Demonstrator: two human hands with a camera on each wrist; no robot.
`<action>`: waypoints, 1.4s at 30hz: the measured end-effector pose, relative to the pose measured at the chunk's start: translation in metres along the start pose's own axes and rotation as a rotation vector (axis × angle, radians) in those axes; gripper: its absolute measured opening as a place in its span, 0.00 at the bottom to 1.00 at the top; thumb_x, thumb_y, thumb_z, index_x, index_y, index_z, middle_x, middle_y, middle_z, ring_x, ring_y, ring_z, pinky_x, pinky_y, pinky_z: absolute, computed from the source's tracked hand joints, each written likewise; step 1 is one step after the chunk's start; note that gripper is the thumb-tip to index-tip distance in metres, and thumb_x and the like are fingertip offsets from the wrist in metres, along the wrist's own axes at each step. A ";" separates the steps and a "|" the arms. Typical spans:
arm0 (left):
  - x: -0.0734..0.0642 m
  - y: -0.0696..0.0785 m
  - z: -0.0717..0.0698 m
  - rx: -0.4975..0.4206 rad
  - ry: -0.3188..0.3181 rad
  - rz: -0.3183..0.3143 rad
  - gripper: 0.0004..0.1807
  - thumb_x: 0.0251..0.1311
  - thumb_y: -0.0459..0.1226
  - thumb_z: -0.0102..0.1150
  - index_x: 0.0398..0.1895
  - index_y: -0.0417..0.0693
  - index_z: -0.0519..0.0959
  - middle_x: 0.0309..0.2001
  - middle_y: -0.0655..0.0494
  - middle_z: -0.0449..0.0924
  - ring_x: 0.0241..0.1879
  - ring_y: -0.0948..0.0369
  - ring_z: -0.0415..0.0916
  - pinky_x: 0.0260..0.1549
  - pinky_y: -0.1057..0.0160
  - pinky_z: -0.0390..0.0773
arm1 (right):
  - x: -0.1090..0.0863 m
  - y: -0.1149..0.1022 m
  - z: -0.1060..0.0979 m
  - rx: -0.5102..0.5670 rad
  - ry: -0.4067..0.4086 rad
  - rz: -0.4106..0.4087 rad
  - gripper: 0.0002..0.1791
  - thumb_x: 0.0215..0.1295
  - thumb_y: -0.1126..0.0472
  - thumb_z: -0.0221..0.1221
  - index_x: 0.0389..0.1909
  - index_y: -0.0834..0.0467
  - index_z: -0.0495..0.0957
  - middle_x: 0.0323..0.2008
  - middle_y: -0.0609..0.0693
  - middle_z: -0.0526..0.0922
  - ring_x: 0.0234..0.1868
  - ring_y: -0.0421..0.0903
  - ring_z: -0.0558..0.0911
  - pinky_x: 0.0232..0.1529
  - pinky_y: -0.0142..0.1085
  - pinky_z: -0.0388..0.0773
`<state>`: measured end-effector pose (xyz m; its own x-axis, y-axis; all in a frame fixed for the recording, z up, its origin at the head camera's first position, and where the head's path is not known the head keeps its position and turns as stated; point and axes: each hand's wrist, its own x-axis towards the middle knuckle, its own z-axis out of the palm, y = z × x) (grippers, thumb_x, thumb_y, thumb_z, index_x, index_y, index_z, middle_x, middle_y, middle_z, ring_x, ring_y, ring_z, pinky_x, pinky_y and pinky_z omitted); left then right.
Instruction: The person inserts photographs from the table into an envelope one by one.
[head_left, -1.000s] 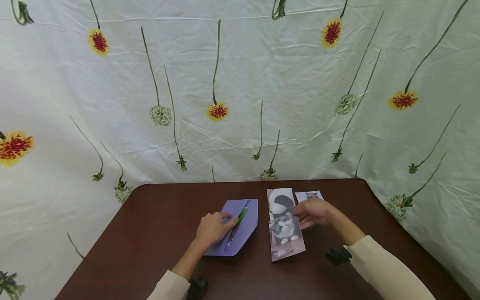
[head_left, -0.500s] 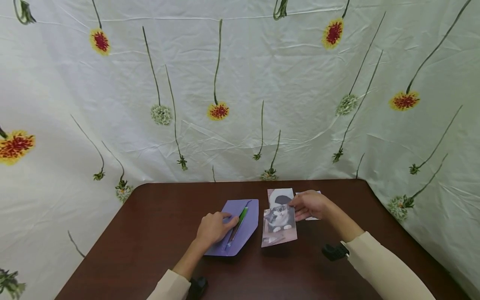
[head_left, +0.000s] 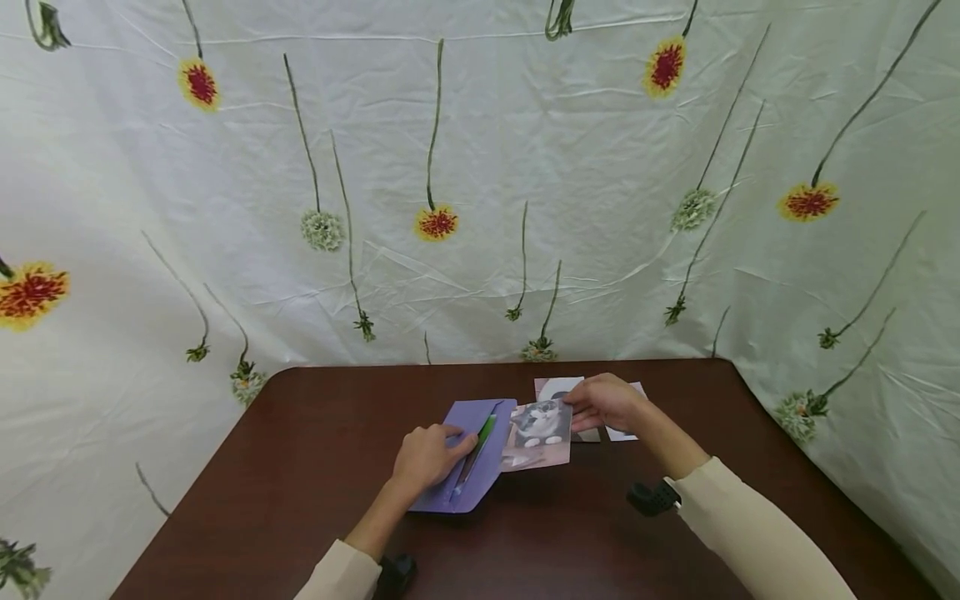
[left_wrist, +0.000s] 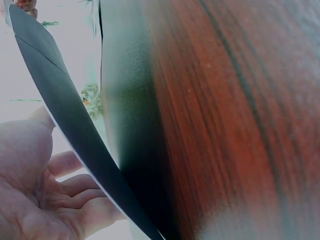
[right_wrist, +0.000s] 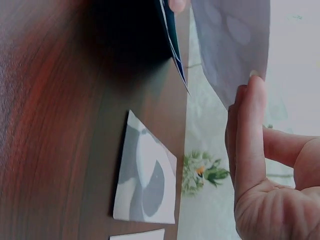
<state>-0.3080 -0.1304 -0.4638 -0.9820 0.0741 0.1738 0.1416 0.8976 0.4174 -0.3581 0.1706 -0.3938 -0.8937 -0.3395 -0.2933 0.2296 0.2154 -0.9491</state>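
My left hand [head_left: 429, 457] holds the purple envelope [head_left: 495, 467] at its pocket edge, thumb and forefinger at the slit. A narrow strip, green at its far end and dark below, shows beside the thumb; I cannot tell whether it is a separate object. In the left wrist view the envelope [left_wrist: 75, 115] stands tilted above the tabletop, hiding the fingertips. My right hand [head_left: 609, 402] pinches the right edge of a cat photo [head_left: 540, 437]; the photo's left edge reaches the envelope's flap. From the right wrist, the photo's pale back [right_wrist: 232, 40] shows above the fingers.
Behind the right hand, a grey-and-white photo [head_left: 558, 385] and another picture [head_left: 639, 389] lie on the brown table [head_left: 337, 433], both partly covered from the head view. A white flower-print cloth [head_left: 480, 292] hangs beyond the table's far edge.
My right hand has carried the cat photo leftward off the photo behind it, up to the envelope. The left hand and the envelope stay in place.
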 end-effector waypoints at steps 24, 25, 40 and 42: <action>-0.001 0.001 -0.001 -0.002 -0.006 0.003 0.27 0.65 0.57 0.60 0.51 0.47 0.88 0.49 0.43 0.88 0.45 0.43 0.85 0.41 0.47 0.83 | 0.022 0.016 0.041 0.076 0.000 -0.004 0.13 0.71 0.70 0.53 0.48 0.78 0.74 0.26 0.56 0.79 0.23 0.44 0.85 0.31 0.35 0.85; -0.001 0.001 -0.001 -0.002 -0.005 0.004 0.27 0.65 0.57 0.60 0.51 0.47 0.88 0.49 0.43 0.88 0.45 0.43 0.85 0.41 0.47 0.83 | 0.023 0.016 0.042 0.081 0.002 -0.001 0.13 0.71 0.70 0.53 0.48 0.78 0.74 0.26 0.57 0.79 0.23 0.44 0.85 0.31 0.35 0.85; -0.001 0.000 -0.001 -0.008 -0.001 0.015 0.27 0.64 0.57 0.61 0.51 0.46 0.88 0.49 0.43 0.88 0.45 0.43 0.85 0.41 0.47 0.83 | 0.030 0.013 0.061 0.146 -0.051 -0.017 0.16 0.75 0.69 0.50 0.54 0.79 0.72 0.30 0.58 0.84 0.27 0.47 0.88 0.38 0.39 0.87; -0.001 0.000 -0.002 -0.007 -0.009 0.007 0.27 0.64 0.57 0.61 0.51 0.46 0.88 0.49 0.43 0.88 0.44 0.44 0.85 0.41 0.47 0.83 | 0.032 0.012 0.063 0.159 -0.056 -0.014 0.14 0.75 0.69 0.51 0.52 0.78 0.72 0.30 0.58 0.84 0.27 0.47 0.88 0.38 0.39 0.87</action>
<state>-0.3066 -0.1312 -0.4621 -0.9820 0.0841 0.1689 0.1492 0.8942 0.4221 -0.3597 0.1044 -0.4216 -0.8754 -0.3928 -0.2818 0.2794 0.0646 -0.9580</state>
